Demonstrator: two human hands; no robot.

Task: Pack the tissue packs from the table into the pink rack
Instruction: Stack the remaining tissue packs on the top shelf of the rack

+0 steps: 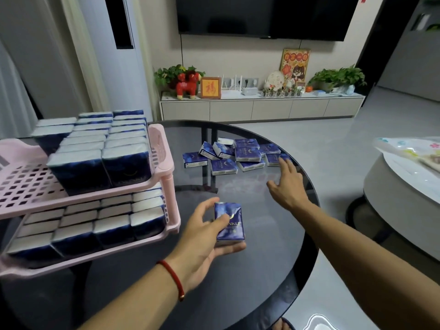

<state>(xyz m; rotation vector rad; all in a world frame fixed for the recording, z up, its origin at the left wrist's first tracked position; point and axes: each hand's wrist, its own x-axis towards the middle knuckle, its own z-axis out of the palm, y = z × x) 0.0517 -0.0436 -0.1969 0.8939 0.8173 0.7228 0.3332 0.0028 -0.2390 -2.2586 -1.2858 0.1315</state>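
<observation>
A two-tier pink rack [166, 163] stands on the left of the round dark glass table [262, 270]. Both tiers hold rows of blue-and-white tissue packs standing on edge. My left hand [202, 239] holds one blue tissue pack [229, 222] just right of the rack's lower tier. Several loose tissue packs [234, 153] lie in a heap at the far side of the table. My right hand [288, 184] is stretched out over the glass, fingers spread, its fingertips at the rightmost pack [276, 159] of the heap.
A red cord bracelet [171, 277] sits on my left wrist. To the right stands a second round table [392, 198] with a plastic bag on it. A low TV cabinet [262, 106] with plants and ornaments runs along the far wall.
</observation>
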